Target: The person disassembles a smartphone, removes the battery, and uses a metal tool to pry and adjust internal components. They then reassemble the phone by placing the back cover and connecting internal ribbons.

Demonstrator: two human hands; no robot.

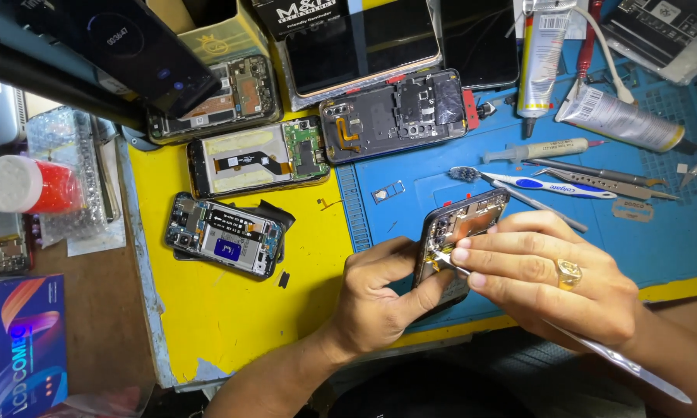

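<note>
An opened phone with its back cover off is held tilted above the blue mat. My left hand grips its lower end, thumb and fingers wrapped around the edges. My right hand, wearing a gold ring, pinches metal tweezers. The tweezer tips touch the phone's exposed inside near its left edge, and the handle runs back toward the lower right.
Several other opened phones lie on the yellow board. Glue tubes, a syringe, a toothbrush and spare tweezers lie at the right. A red cup with a white lid stands at left, a blue box below it.
</note>
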